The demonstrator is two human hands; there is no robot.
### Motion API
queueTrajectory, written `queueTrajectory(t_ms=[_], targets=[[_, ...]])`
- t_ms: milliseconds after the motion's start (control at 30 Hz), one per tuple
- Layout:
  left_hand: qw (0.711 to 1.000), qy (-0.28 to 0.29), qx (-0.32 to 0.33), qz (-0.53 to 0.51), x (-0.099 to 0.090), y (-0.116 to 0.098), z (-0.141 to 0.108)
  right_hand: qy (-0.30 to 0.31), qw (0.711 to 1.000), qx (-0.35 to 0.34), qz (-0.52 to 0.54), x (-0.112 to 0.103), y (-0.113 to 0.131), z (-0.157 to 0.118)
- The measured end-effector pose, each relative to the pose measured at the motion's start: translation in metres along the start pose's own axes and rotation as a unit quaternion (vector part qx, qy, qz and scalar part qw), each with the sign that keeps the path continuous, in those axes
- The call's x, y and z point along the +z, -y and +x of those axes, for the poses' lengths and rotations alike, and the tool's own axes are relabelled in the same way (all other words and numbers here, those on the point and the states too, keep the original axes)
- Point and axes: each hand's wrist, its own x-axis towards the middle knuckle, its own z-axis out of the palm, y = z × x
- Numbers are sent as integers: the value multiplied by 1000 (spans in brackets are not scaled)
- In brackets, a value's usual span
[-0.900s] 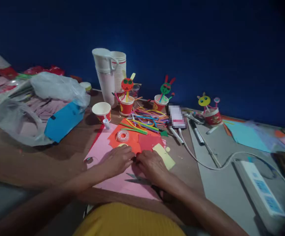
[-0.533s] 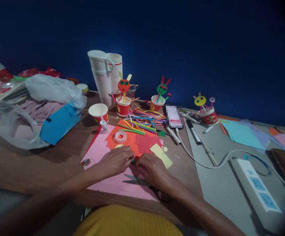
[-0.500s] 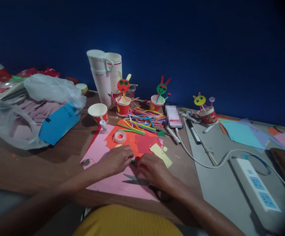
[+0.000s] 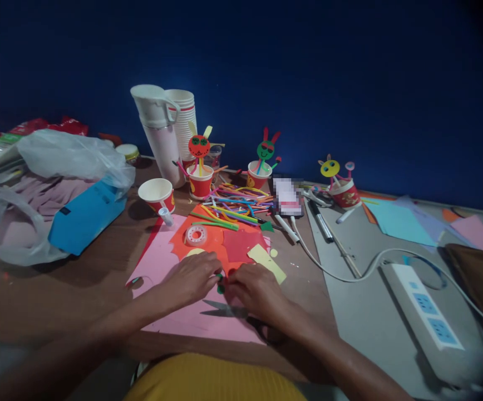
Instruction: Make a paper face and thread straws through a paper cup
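Note:
Over a pink paper sheet [image 4: 158,253], my left hand [image 4: 195,277] pinches at a small green paper piece [image 4: 220,288]. My right hand [image 4: 255,287] is close beside it, fingertips pressed together; whatever they grip is hidden. Scissors [image 4: 222,309] lie half open just below, their handles partly under my right wrist. Beyond my hands are orange paper [image 4: 214,250], a red paper piece [image 4: 238,246], a pale yellow strip [image 4: 267,264] and a roll of tape [image 4: 196,236].
Behind lie loose pipe cleaners [image 4: 241,203] and paper cups with a red-faced figure [image 4: 200,181], a green-faced one [image 4: 259,174] and a yellow-faced one [image 4: 345,194]. A plastic bag [image 4: 70,153] stands left. To the right are markers [image 4: 321,223], a cable [image 4: 341,282] and a power strip [image 4: 425,306].
The view has shifted slightly, so everything sits a little further left. Both hands stay close together, and more of the green piece shows between them.

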Motion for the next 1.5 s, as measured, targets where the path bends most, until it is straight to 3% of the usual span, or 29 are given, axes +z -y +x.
queueTrajectory(t_ms=[100,200,700,867,1033,1200,1333,1500], targets=[[1000,4,-6,-2,-2,0,2,-3,994,-30,-104,13,3,6],[1000,9,-7,-11,-1,1,2,-10,991,-30,-129,23,4,10],[997,22,-39,-70,-5,-7,-1,-10,993,-20,-115,24,10,10],[991,14,-57,-118,-15,-1,-6,-4,994,-11,-108,19,11,5],[963,-42,-119,-237,-33,18,-10,12,997,-46,-56,19,11,-4],[949,-90,-119,-278,-39,23,-3,-1,997,-57,-53,23,15,-5],[958,-73,-90,-262,-31,13,14,18,1000,-10,12,5,10,3],[977,-58,-40,-201,-19,-4,36,-87,987,116,69,-16,-19,15]])
